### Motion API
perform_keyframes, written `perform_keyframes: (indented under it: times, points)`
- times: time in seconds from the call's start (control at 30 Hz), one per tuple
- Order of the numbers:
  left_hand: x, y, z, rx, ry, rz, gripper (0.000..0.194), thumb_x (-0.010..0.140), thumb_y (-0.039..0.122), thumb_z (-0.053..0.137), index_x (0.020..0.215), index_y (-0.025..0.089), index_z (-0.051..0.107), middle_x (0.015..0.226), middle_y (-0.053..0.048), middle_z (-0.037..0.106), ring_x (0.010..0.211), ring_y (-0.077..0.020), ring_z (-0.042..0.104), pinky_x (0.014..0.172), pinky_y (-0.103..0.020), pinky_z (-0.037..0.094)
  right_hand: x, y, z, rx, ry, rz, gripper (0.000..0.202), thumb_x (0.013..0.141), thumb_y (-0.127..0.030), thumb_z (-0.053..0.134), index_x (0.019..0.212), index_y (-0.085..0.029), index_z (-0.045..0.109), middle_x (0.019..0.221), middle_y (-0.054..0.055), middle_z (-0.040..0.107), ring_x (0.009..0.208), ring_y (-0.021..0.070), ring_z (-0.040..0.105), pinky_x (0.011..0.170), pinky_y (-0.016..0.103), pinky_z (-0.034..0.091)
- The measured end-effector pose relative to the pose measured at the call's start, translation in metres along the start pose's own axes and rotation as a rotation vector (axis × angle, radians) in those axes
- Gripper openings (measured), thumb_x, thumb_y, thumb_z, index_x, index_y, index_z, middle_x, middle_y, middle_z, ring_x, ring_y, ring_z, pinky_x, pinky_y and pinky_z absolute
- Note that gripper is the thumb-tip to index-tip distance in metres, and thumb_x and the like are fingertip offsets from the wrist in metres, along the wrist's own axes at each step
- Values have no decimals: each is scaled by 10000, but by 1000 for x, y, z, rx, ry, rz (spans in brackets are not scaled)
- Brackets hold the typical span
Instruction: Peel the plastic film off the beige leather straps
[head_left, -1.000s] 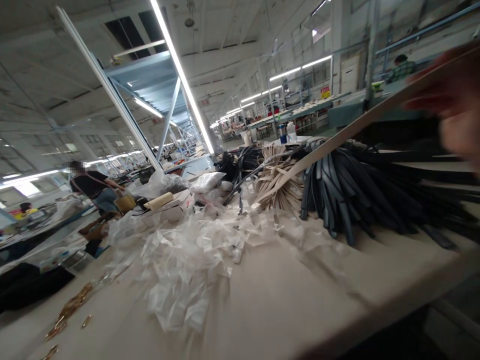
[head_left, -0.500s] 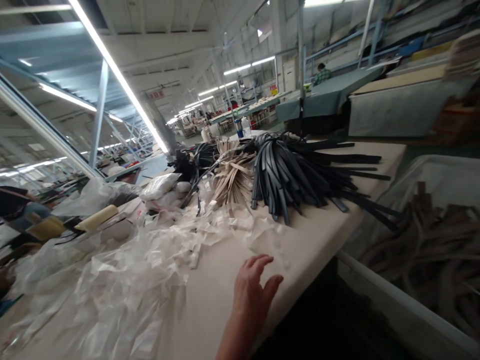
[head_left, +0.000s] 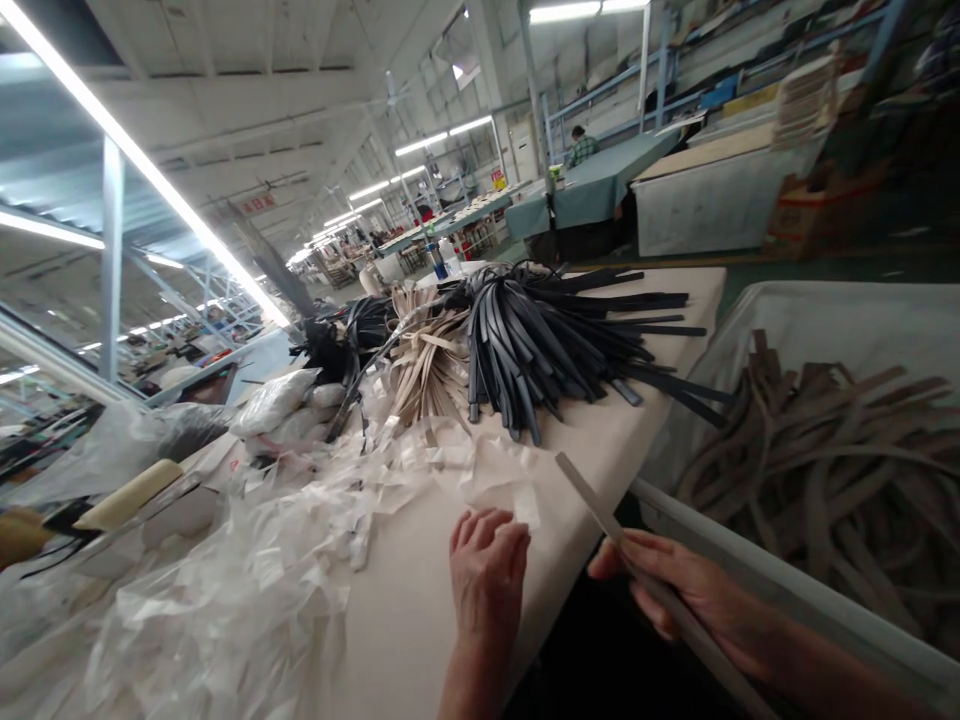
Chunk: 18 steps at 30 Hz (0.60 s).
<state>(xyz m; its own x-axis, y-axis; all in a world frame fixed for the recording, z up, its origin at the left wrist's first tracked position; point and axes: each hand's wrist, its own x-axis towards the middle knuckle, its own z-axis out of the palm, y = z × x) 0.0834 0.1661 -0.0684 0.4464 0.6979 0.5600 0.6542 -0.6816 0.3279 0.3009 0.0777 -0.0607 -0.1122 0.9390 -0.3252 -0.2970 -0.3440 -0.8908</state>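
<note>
A cluttered beige worktable [head_left: 420,600] in a factory hall. The right hand [head_left: 679,590] grips a tan strap [head_left: 600,510], pointing far-left; the left hand [head_left: 486,570] rests open on the table.

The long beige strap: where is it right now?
Head view, lower right: the long beige strap lies across the right hand, off the table edge, tip toward the dark straps.

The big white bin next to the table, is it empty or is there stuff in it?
Not empty. The white bin holds a loose heap of brown strips, lying tangled across it. How deep the heap goes cannot be told.
</note>
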Motion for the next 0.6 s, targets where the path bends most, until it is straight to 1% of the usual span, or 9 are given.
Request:
perform_keyframes:
  times: [0.07,0.17,0.23,0.3,0.33,0.37,0.47,0.53,0.6]
  points:
    - [-18,3,-18,47,44,79,175,892,172,626,977,303,704,990,13,731,996,-192,637,1049,-406,360,7,7,9,2,-90,36,479,846,-623,597,978,-173,696,571,-16,560,418,68,391,417,204,236]
    - [-45,9,-38,84,44,162,216,878,165,648,1023,318,700,977,32,736,965,-161,645,1097,-357,295,17,13,24,-7,-219,106,581,826,-665,607,1091,-154,680,491,-40,534,402,86,428,429,209,275]
    - [-62,14,-45,88,26,204,256,865,149,661,1056,316,696,988,34,741,961,-154,650,1120,-348,275,24,16,36,-10,-252,116,631,788,-685,639,1107,-141,677,482,-47,530,398,91,437,438,214,300]
    - [-77,20,-48,57,12,189,291,855,131,665,1074,322,691,1008,35,744,967,-153,657,1124,-351,289,31,16,47,-20,-255,81,620,771,-677,661,1045,-122,696,467,-49,519,402,88,437,462,217,314]
    - [-84,23,-49,8,11,130,296,854,143,668,1088,323,684,1019,31,745,972,-156,663,1102,-347,331,33,16,51,-35,-253,51,595,777,-666,661,1003,-117,705,459,-49,513,404,84,430,475,217,313]
    - [-90,26,-50,-74,16,18,294,858,176,669,1116,318,670,1040,19,744,971,-161,671,1054,-339,394,34,14,55,-65,-254,17,568,791,-653,654,964,-115,712,454,-49,509,406,79,425,484,216,306]
    - [-99,33,-54,-510,-19,-499,359,903,403,597,1229,254,607,1097,-61,736,953,-205,695,850,-328,543,33,7,61,-211,-291,-73,517,854,-619,596,935,-123,723,468,-38,521,429,80,434,504,216,298]
    - [-96,34,-55,-838,-158,-763,489,921,540,492,1250,197,607,1102,-108,735,968,-244,693,837,-360,560,31,1,62,-305,-319,-106,512,866,-609,579,949,-125,723,484,-33,526,447,90,451,513,219,313]
    - [-87,33,-55,-1018,-320,-848,513,898,580,511,1162,173,680,1038,-104,752,971,-259,680,875,-367,535,29,-5,62,-368,-341,-121,527,859,-615,573,964,-119,715,506,-30,528,457,97,461,506,221,328]
